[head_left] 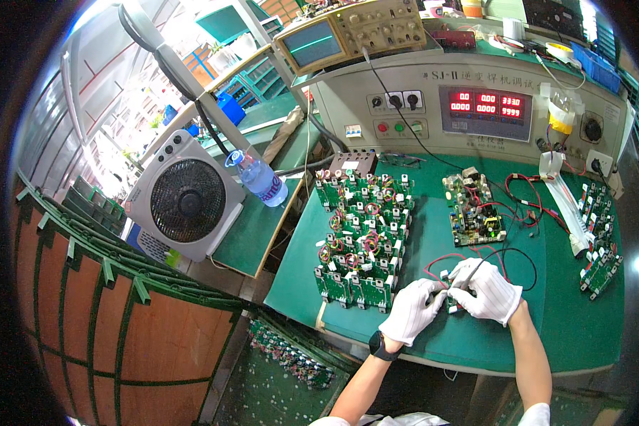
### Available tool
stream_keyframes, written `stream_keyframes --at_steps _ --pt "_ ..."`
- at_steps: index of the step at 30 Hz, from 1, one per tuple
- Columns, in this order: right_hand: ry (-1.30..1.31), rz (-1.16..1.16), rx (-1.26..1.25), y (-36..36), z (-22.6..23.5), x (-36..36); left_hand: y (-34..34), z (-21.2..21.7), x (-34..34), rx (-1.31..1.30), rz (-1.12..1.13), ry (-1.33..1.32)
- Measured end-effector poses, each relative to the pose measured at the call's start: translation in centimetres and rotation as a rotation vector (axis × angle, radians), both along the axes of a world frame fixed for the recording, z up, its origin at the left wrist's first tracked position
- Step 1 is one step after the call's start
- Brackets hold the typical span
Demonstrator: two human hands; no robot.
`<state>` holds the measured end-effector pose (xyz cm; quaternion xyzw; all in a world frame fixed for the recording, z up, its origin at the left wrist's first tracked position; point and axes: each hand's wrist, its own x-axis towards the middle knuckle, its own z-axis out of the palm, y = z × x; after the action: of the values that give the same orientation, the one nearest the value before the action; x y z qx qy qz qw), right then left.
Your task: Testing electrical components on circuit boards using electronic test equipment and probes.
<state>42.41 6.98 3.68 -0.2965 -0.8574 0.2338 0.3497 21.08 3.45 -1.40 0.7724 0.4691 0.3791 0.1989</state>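
Note:
Both my hands wear white gloves and meet over the green bench mat (419,326) near its front edge. My left hand (413,310) and my right hand (488,290) together grip a small green circuit board (451,304), mostly hidden between them. A thin black probe (476,268) runs up from my right hand, beside red and black wires (444,261). A block of several green circuit boards (362,234) lies just left of my hands. One wired circuit board (473,209) lies beyond them.
A beige test console (476,106) with red number displays stands at the back, an oscilloscope (348,35) on top. More boards (600,234) lie at the right. A white fan (184,195) and a water bottle (258,177) stand left. Trays of boards (291,355) sit below the bench.

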Motion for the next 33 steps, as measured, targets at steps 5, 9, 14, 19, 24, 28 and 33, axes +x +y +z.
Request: stream_keyframes --at_steps 5,9,14,19,24,28,33 --pt "0.015 -0.002 0.011 0.0 -0.3 0.0 -0.1 0.0 0.0 -0.004 0.006 -0.004" --pt "0.010 0.007 0.045 0.1 -0.4 -0.1 -0.1 0.1 0.0 -0.050 0.011 0.009" --pt "0.005 0.000 0.033 0.1 -0.1 0.0 0.1 0.1 0.0 -0.047 0.007 -0.003" --pt "0.007 0.005 0.040 0.4 -0.3 -0.2 0.3 -0.2 -0.1 -0.003 0.002 -0.013" --pt "0.008 0.013 0.050 0.3 -0.3 0.0 0.2 -0.1 0.0 -0.009 0.004 -0.012" --pt "-0.002 0.019 0.045 -0.3 0.0 0.1 -0.5 -0.1 0.1 0.001 0.008 -0.005" --pt "0.199 -0.051 -0.076 -0.6 0.1 1.8 -0.8 0.6 0.8 0.067 0.042 -0.045"
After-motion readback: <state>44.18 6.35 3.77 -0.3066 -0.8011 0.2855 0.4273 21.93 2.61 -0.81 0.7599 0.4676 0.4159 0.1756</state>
